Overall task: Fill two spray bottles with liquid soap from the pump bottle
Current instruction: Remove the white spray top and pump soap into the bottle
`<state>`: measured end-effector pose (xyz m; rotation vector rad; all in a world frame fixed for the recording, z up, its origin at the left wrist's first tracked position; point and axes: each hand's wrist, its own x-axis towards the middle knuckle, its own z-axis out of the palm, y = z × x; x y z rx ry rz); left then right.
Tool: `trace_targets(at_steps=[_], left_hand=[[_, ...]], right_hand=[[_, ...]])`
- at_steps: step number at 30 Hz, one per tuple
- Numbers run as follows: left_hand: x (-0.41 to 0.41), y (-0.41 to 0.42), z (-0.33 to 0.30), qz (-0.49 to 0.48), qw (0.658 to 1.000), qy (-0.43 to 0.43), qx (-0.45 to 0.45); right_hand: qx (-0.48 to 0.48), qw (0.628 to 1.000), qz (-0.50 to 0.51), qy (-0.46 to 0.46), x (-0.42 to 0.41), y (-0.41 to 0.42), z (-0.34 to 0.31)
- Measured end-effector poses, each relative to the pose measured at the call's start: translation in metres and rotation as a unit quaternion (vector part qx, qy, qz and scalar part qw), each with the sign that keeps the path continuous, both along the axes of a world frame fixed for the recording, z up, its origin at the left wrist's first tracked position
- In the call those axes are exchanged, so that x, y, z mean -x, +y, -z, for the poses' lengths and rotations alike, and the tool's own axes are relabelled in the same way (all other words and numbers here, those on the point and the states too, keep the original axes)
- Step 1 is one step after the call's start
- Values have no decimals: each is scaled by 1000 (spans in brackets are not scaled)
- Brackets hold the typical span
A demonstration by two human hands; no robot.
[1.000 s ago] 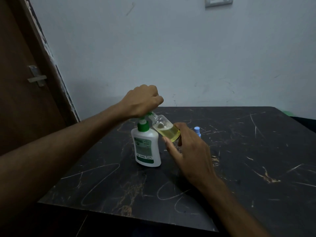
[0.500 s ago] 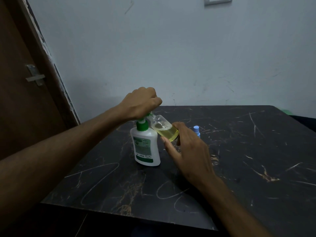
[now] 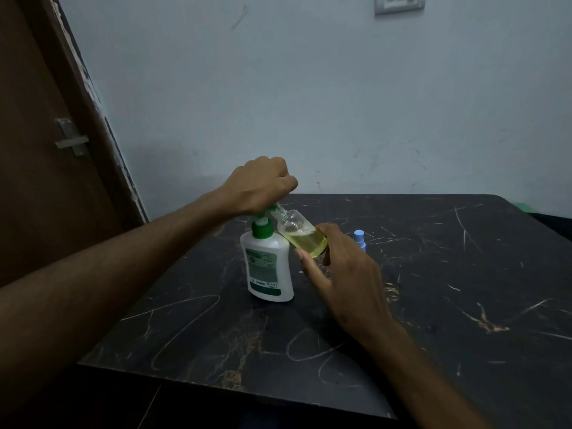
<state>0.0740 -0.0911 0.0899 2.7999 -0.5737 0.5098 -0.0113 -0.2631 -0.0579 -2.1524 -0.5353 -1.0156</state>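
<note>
Centrally on the worktop (image 3: pixel 433 289), left hand (image 3: pixel 260 187) is gripping the pump bottle (image 3: pixel 267 267) head; right hand (image 3: pixel 343 274) is holding a tilted spray bottle (image 3: pixel 301 233) at its spout

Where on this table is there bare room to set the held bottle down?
Bare table right of the right hand, and near the front edge before the pump bottle. Crowded between that bottle, the tilted spray bottle and the blue cap.

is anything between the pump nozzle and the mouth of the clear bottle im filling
Nothing visible. The right hand tilts the clear bottle so its neck sits right at the spout under the left hand, which covers the pump bottle head.
</note>
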Motion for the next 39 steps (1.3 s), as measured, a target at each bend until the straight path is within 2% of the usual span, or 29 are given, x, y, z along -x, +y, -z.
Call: trace_targets(at_steps=[39], left_hand=[[0, -5, -3, 11, 1000, 4, -7]], right_hand=[[8, 1000, 16, 19, 0, 0, 0]])
